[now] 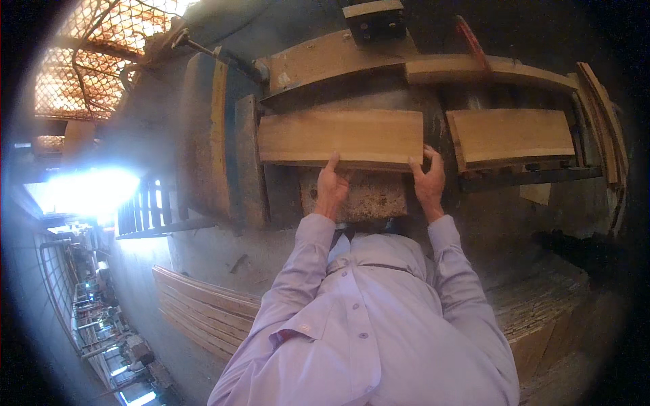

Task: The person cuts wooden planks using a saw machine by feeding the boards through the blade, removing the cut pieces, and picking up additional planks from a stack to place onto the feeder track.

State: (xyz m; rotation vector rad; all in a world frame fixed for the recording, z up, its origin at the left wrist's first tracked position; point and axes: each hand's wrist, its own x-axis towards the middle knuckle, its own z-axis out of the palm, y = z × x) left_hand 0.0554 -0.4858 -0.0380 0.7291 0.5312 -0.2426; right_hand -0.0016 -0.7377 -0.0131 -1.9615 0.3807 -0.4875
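Note:
A flat wooden board (342,135) lies crosswise in front of me on a machine or bench. My left hand (330,191) grips its near edge left of the middle, thumb on the top face and the other fingers mostly hidden under it. At the near right corner, my right hand (430,183) is closed on the board, with its thumb at the edge and a finger up along the right end. To the right, a second board or stack of boards (511,135) rests apart on a dark metal support (531,177).
Behind the board runs a long wooden fence (491,68), with a red bar (472,42) above it. A blue-grey machine body (200,135) stands at left. Planks lean upright (604,125) at far right. Low plank piles lie on the floor at left (203,314) and right (542,298).

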